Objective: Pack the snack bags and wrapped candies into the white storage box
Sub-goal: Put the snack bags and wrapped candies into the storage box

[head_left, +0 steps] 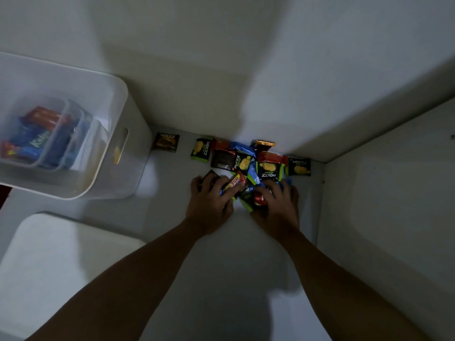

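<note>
Head view, from the left: the white storage box [118,99] sits at the edge of my picture, and I can make out blue and red snack bags [37,134] already lying in its clear inner trays, so part of the packing looks done. Below it lies a flat white piece [61,254], perhaps the lid. Well apart from the box, a brown packet [166,142] lies alone by the wall. Next comes the heap of loose packets [243,161], most of the work left, I judge. My operator's left hand [211,203] has its fingers curled over the heap's near edge, closed on a red wrapper. The right hand [275,205] clutches red and blue ones likewise. One green packet [299,166] lies furthest right, untouched.
</note>
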`<state>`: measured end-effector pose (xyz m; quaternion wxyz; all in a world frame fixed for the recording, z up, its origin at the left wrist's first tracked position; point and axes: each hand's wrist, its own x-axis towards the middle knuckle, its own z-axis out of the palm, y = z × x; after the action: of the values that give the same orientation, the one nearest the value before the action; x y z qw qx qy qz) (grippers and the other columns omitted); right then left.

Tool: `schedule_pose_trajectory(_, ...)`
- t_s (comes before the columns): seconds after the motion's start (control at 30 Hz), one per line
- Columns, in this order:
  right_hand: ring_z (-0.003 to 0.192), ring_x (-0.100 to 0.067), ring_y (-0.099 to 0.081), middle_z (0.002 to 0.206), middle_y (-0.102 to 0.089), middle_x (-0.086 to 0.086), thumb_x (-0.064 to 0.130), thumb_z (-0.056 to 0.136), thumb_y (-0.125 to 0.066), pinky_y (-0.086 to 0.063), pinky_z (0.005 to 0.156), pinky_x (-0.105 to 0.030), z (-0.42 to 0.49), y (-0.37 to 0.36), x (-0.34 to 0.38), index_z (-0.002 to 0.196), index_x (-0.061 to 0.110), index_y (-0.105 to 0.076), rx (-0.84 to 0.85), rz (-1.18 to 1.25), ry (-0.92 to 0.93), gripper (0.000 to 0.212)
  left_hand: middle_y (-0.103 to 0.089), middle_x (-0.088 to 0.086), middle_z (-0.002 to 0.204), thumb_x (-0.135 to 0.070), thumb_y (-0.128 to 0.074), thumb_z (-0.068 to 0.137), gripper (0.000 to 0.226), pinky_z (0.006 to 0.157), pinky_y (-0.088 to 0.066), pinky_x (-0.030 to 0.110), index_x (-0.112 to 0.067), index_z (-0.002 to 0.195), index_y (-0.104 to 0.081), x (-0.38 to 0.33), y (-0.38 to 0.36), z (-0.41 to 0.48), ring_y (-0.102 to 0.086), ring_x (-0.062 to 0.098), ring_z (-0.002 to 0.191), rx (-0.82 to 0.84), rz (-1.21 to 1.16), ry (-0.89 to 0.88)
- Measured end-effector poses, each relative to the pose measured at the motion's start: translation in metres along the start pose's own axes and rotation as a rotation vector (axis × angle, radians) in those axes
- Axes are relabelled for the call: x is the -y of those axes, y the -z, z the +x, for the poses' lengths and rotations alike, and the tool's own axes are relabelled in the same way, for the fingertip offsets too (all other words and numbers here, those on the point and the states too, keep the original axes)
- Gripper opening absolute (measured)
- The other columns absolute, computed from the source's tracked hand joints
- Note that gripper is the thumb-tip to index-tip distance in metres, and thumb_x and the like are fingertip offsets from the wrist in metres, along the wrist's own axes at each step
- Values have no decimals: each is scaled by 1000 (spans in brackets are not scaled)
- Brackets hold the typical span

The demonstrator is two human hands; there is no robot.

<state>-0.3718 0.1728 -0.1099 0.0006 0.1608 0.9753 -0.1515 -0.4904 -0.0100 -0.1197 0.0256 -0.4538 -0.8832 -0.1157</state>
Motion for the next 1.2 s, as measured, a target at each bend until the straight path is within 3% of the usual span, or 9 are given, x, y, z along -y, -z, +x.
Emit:
schedule_pose_trajectory(0.1, 117, -36, -48, 129, -57, -4, 48, 77, -61, -34, 95, -45, -1, 2, 2, 120, 26, -63, -10, -6, -17, 48, -57, 3, 132, -45, -56, 85, 46, 101, -32, 54, -29, 128, -60, -6, -1, 5, -48, 37, 125, 7, -49, 93)
schedule_pose_trajectory(0.23, 119, -34, -47, 134, -53, -7, 48, 74, -60, -34, 95, -45, -2, 5, 0, 123, 23, -62, -12, 16, 2, 55, -54, -7, 140, -47, -57, 85, 37, 104, -31, 52, -27, 115, -66, -8, 0, 7, -40, 32, 136, 0, -62, 128)
schedule_pose_trajectory(0.37, 128, -35, -42, 142, -46, -12, 59, 68, -63, -32, 101, -50, -2, 6, -2, 128, 24, -59, -11, 36, 39, 70, -59, -9, 130, -50, -59, 85, 32, 103, -31, 50, -26, 104, -67, -10, -1, 9, -43, 30, 133, -15, -86, 160)
schedule_pose_trajectory(0.47, 124, -34, -46, 137, -53, -8, 70, 76, -61, -31, 100, -46, 0, 3, 0, 120, 27, -64, -50, 1, 19, 62, -63, -9, 122, -51, -61, 83, 30, 100, -32, 49, -25, 97, -67, -13, -2, 14, -48, 29, 126, -40, -124, 197)
schedule_pose_trajectory(0.57, 114, -34, -52, 126, -59, -7, 59, 79, -66, -34, 94, -43, -1, -1, -1, 109, 25, -68, -132, 13, 28, 46, -65, -6, 110, -41, -60, 84, 21, 92, -34, 44, -23, 92, -66, -15, -3, 15, -51, 27, 118, -76, -159, 178)
schedule_pose_trajectory(0.73, 102, -28, -54, 112, -61, -3, 45, 70, -73, -37, 81, -37, 3, -4, 5, 101, 23, -66, -221, 112, -53, 39, -65, -4, 106, -24, -63, 75, 15, 85, -33, 39, -21, 90, -63, -12, -5, 14, -49, 24, 114, -63, -221, 229)
schedule_pose_trajectory(0.93, 88, -23, -62, 95, -66, -1, 30, 72, -79, -46, 74, -39, 6, -13, 10, 98, 16, -64, -327, 239, -16, 33, -65, -2, 98, -22, -58, 72, 17, 75, -38, 36, -19, 88, -63, -11, 0, 13, -50, 25, 106, -119, -307, 295)
schedule_pose_trajectory(1.2, 82, -19, -61, 88, -66, 3, 26, 71, -85, -52, 70, -34, 6, 3, 25, 96, 18, -66, -265, 428, -136, 33, -64, -2, 93, -12, -66, 67, 26, 68, -45, 36, -18, 92, -63, -15, 17, 9, -54, 25, 95, -169, -485, 438)
